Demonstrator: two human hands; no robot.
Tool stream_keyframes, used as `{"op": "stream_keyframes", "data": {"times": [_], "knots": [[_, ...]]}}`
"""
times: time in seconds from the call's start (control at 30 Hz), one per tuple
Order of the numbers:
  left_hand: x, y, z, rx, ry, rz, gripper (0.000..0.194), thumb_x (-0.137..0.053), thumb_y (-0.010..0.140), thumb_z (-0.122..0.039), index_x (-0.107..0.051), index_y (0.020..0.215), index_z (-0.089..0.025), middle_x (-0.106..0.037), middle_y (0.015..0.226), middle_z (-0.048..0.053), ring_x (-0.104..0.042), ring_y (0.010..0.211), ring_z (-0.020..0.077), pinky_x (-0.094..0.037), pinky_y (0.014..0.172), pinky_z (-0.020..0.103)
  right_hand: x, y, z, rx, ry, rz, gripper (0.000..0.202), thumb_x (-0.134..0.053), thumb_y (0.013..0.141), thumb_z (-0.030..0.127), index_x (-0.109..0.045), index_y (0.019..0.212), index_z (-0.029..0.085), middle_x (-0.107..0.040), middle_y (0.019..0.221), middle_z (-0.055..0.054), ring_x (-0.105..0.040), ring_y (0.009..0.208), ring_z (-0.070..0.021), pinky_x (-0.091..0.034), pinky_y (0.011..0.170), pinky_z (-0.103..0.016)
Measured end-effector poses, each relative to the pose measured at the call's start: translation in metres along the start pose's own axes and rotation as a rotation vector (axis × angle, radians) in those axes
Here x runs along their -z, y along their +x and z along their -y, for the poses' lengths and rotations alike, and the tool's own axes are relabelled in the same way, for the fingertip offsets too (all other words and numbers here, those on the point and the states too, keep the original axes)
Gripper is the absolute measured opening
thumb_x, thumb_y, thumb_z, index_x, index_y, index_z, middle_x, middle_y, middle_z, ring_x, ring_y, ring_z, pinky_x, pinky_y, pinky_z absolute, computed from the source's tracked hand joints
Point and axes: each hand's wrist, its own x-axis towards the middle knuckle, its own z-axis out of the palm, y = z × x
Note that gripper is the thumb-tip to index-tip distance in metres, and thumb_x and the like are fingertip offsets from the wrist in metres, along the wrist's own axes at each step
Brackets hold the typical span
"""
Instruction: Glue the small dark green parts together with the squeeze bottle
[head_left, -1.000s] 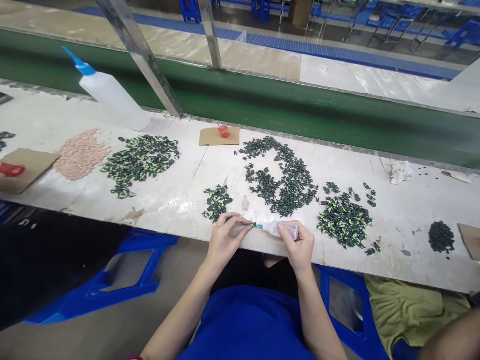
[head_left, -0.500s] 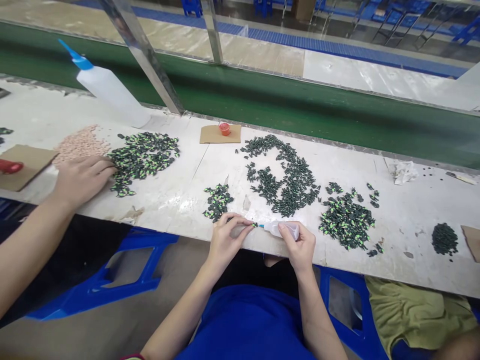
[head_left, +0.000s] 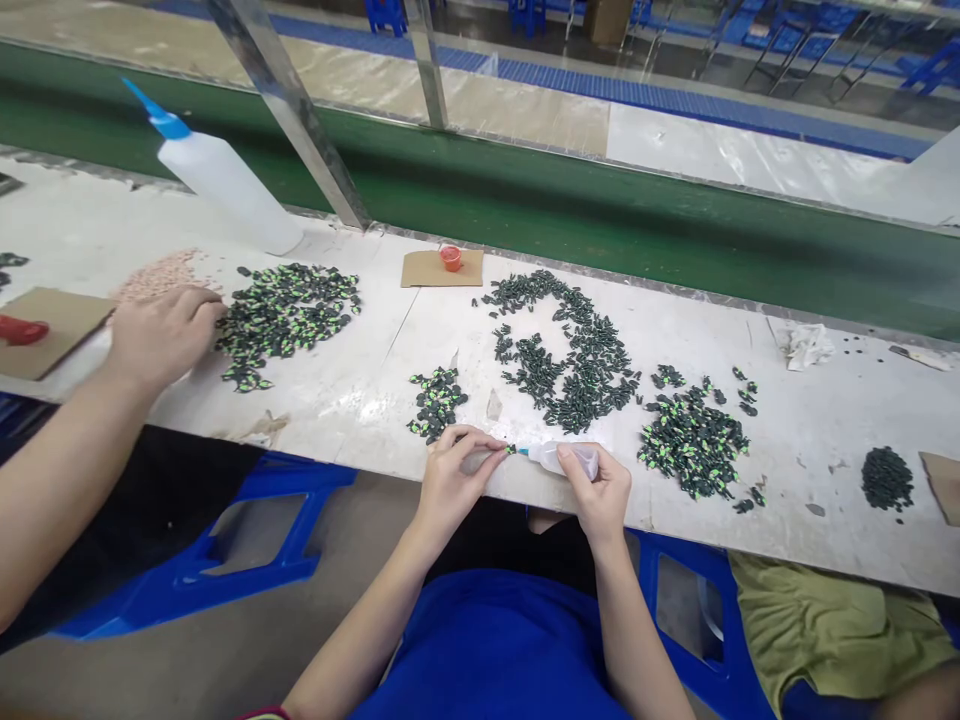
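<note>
Between thumb and fingertips, my left hand (head_left: 456, 475) pinches a small black-and-green piece (head_left: 511, 449) just over the table's front edge. My right hand (head_left: 604, 490) is wrapped around a small translucent squeeze bottle (head_left: 559, 458), held nearly flat. Its thin blue-green tip points left and meets or nearly meets the piece; which one I cannot tell. Beyond my left hand lies a small pile of black-and-green pieces (head_left: 437, 402). A ring-like spread of dark slender pieces (head_left: 592, 370) lies in front of my right hand. Further right is another pile of black-and-green pieces (head_left: 694, 440).
At left, a co-worker's hand (head_left: 161, 335) rests beside a large black-and-green pile (head_left: 292, 310) and pinkish bits (head_left: 169, 275). A tall white bottle (head_left: 229, 190) leans near a metal post (head_left: 300, 120). A red cup (head_left: 450, 258) sits on cardboard (head_left: 420, 270). Crumpled tissue (head_left: 808, 345) lies right.
The co-worker's hand at the left has shifted slightly left and up, away from the large pile's edge. My own hands, the bottle and the small piece look unchanged.
</note>
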Motion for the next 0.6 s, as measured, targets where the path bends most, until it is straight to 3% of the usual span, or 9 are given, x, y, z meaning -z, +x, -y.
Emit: {"op": "stream_keyframes", "data": {"times": [0.37,0.6], "knots": [[0.0007,-0.0007,-0.0016,0.013,0.003,0.0,0.004,-0.068,0.08,-0.025,-0.072,0.078,-0.024,-0.068,0.08,0.003,-0.063,0.087,0.0201,-0.051,0.083,0.036,0.0013,0.002,0.0005,-0.03,0.024,0.007,0.025,-0.066,0.073,0.039,-0.067,0.064,0.016,-0.061,0.056,0.0,-0.052,0.053,-0.014,-0.042,0.051,-0.025],[-0.0002,-0.0007,-0.0005,-0.028,0.003,-0.013,0.003,-0.068,0.08,-0.023,-0.071,0.078,-0.024,-0.068,0.08,0.002,-0.063,0.087,0.0198,-0.051,0.081,0.035,0.0039,0.0008,-0.0036,-0.029,0.052,-0.067,0.023,-0.067,0.072,0.037,-0.066,0.063,0.016,-0.06,0.056,0.0,-0.051,0.053,-0.0136,-0.041,0.051,-0.026]]}}
